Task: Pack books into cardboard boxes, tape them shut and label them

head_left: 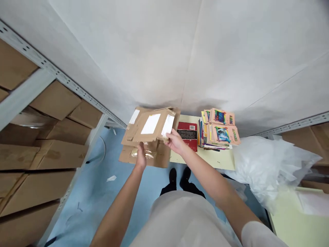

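A flattened cardboard box [136, 130] with white paper labels [150, 124] is in front of me, tilted. My right hand [175, 141] pinches its near right corner, beside one label. At the near edge, my left hand [141, 156] grips the cardboard, its fingers partly hidden. More flat cardboard [161, 156] with shiny clear tape lies under it, over the left end of a pale yellow table [218, 160]. To the right of my right hand lies a red and black book [187, 134] with a barcode.
Stacks of thin colourful books [221, 128] stand on the table's right part. White plastic bags [267, 164] bulge beside them. Shelving with cardboard boxes [55, 154] runs along the left. A white wall [164, 51] rises behind; paper scraps [111, 178] lie on the blue floor.
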The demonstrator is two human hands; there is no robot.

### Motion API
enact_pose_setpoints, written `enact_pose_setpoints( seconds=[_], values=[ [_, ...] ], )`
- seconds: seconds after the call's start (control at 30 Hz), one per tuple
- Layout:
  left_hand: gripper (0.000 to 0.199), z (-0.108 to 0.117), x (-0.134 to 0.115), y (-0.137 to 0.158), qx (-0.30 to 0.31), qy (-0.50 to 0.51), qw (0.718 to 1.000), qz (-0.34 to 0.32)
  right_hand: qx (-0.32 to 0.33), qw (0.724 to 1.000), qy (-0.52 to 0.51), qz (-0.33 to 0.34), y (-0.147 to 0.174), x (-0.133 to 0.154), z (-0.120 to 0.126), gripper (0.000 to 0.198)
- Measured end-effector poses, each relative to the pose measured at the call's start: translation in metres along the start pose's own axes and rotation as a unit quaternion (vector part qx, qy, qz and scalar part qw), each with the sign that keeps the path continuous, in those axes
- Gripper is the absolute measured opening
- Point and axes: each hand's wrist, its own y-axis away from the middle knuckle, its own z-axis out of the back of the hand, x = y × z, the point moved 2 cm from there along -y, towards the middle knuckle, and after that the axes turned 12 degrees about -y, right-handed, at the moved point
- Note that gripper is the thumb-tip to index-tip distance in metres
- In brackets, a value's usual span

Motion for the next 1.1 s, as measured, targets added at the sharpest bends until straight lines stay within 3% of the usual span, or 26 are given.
enact_pose_setpoints(
  seconds=[0.07, 0.13, 0.23, 0.3, 0.4, 0.5, 0.57, 0.67, 0.77, 0.83, 0.9, 1.0, 1.1],
  values=[
    [0.052, -0.007, -0.012, 0.02, 0.02, 0.117, 0.993, 0.02, 0.002, 1.0, 0.024, -0.008, 0.024, -0.006, 0.015, 0.032],
    [0.042, -0.015, -0.018, 0.035, 0.01, 0.156, 0.985, 0.067, -0.012, 0.997, 0.075, -0.013, 0.043, -0.016, 0.032, 0.03],
    [0.02, -0.023, -0.017, 0.046, -0.075, 0.138, 0.974, 0.165, -0.027, 0.972, 0.233, 0.003, 0.058, -0.026, 0.053, 0.022],
    [0.015, -0.025, -0.016, 0.047, -0.127, 0.117, 0.967, 0.186, -0.022, 0.942, 0.334, 0.03, 0.062, -0.025, 0.061, 0.021],
    [0.017, -0.024, -0.022, 0.052, -0.181, 0.11, 0.968, 0.133, -0.027, 0.92, 0.383, 0.083, 0.075, -0.006, 0.071, 0.031],
    [0.019, -0.024, -0.041, 0.067, -0.215, 0.109, 0.97, 0.039, -0.028, 0.9, 0.407, 0.154, 0.111, 0.035, 0.087, 0.046],
    [0.023, -0.032, -0.059, 0.082, -0.185, 0.085, 0.978, -0.048, -0.031, 0.876, 0.427, 0.222, 0.148, 0.071, 0.105, 0.051],
    [0.029, -0.061, -0.088, 0.105, -0.103, 0.038, 0.982, -0.152, -0.107, 0.813, 0.448, 0.356, 0.217, 0.132, 0.144, 0.055],
    [0.029, -0.116, -0.111, 0.131, -0.004, -0.022, 0.979, -0.205, -0.193, 0.77, 0.438, 0.423, 0.289, 0.182, 0.195, 0.064],
    [0.034, -0.169, -0.117, 0.154, 0.099, -0.076, 0.974, -0.19, -0.228, 0.778, 0.406, 0.421, 0.334, 0.203, 0.233, 0.072],
    [0.041, -0.23, -0.113, 0.182, 0.201, -0.13, 0.958, -0.161, -0.248, 0.807, 0.353, 0.404, 0.375, 0.213, 0.274, 0.078],
    [0.05, -0.326, -0.087, 0.233, 0.344, -0.216, 0.904, -0.132, -0.271, 0.843, 0.244, 0.394, 0.435, 0.211, 0.334, 0.077],
    [0.053, -0.412, -0.048, 0.287, 0.466, -0.27, 0.831, -0.141, -0.363, 0.809, 0.153, 0.435, 0.494, 0.197, 0.388, 0.063]
  ],
)
